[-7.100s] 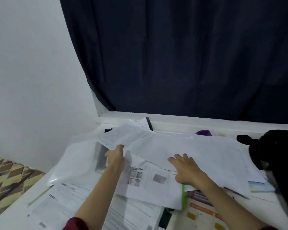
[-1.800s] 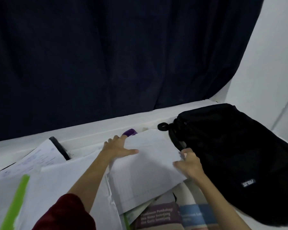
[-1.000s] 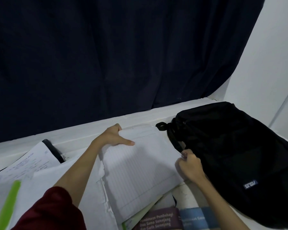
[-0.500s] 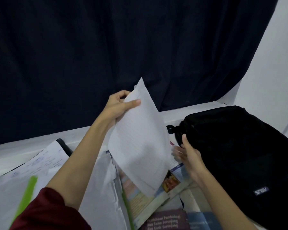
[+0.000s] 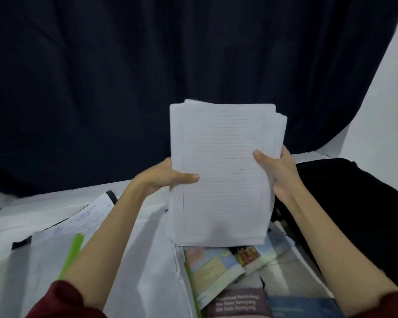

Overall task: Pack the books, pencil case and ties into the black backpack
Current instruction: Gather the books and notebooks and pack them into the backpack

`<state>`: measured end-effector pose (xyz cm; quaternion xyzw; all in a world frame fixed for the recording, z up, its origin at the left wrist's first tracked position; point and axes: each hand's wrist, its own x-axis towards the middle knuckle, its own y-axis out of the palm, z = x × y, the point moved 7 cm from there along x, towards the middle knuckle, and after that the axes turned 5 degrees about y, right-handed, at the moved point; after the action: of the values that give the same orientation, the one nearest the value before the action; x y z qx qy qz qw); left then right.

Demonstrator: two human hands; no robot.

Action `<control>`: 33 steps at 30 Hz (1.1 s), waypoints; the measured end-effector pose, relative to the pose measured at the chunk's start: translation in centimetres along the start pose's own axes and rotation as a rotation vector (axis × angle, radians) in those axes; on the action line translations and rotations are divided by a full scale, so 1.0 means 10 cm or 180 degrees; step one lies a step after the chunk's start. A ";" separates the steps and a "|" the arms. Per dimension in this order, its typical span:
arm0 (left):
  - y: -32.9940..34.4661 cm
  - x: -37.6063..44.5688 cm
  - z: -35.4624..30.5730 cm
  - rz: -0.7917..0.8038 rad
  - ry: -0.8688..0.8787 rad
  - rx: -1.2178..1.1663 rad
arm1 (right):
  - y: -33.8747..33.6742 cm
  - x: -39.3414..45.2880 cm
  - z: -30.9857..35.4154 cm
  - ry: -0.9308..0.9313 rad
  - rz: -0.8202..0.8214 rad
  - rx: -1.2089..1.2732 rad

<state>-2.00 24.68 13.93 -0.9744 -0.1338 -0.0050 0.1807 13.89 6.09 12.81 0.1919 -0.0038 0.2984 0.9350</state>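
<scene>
Two hands hold one stack of lined paper (image 5: 223, 171) upright above the table. The left hand (image 5: 163, 177) grips its left edge with the thumb on the front, and the right hand (image 5: 278, 173) grips the right edge the same way. The black backpack (image 5: 354, 216) lies at the right. Colourful books (image 5: 218, 269) lie under the stack, beside loose white sheets (image 5: 147, 260).

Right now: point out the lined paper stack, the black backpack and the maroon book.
lined paper stack (image 5: 223, 171), head view, middle of front sheet
black backpack (image 5: 354, 210), head view, top fabric panel
maroon book (image 5: 237, 302), head view, titled cover
</scene>
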 end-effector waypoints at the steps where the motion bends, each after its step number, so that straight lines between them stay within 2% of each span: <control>1: 0.00 -0.01 0.02 -0.0084 0.0055 -0.0097 | 0.07 -0.02 0.10 -0.0171 0.0120 -0.0198; 4: -0.05 -0.03 0.07 -0.0825 0.0282 -0.0454 | 0.21 -0.07 0.29 -0.0607 0.0147 -0.0629; 8: 0.01 0.00 0.03 -0.1726 0.0457 -0.0452 | 0.24 -0.11 0.24 -0.1117 -0.0527 -0.0960; 11: 0.13 0.06 0.08 -0.2091 0.0393 -0.0692 | 0.26 -0.16 0.10 -0.1277 -0.0668 -0.1078; 15: 0.13 0.18 0.31 -0.1811 0.0128 -0.0688 | 0.04 -0.11 -0.11 -0.0933 -0.0559 -0.1089; 19: 0.20 0.27 0.48 -0.1404 -0.0077 -0.0611 | -0.26 -0.06 -0.25 -0.0528 -0.0500 -0.0681; 22: 0.30 0.35 0.39 -0.1597 0.0237 -0.0856 | -0.31 -0.04 -0.19 -0.0577 -0.0578 -0.0617; 26: 0.38 0.51 0.36 -0.1774 0.0383 -0.1453 | -0.28 0.02 0.22 -0.1005 -0.0638 -0.0925; 29: 0.44 0.63 0.47 -0.1670 0.0279 -0.1667 | -0.39 0.05 0.27 -0.1019 -0.0890 -0.1070; 33: 0.52 0.62 0.76 -0.1417 -0.0121 -0.1505 | -0.58 0.08 -0.23 -0.0697 -0.0982 -0.1156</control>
<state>5.09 24.28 5.30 -0.9361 -0.3421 -0.0572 -0.0587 17.55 3.05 8.67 0.0503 -0.1291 0.1242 0.9825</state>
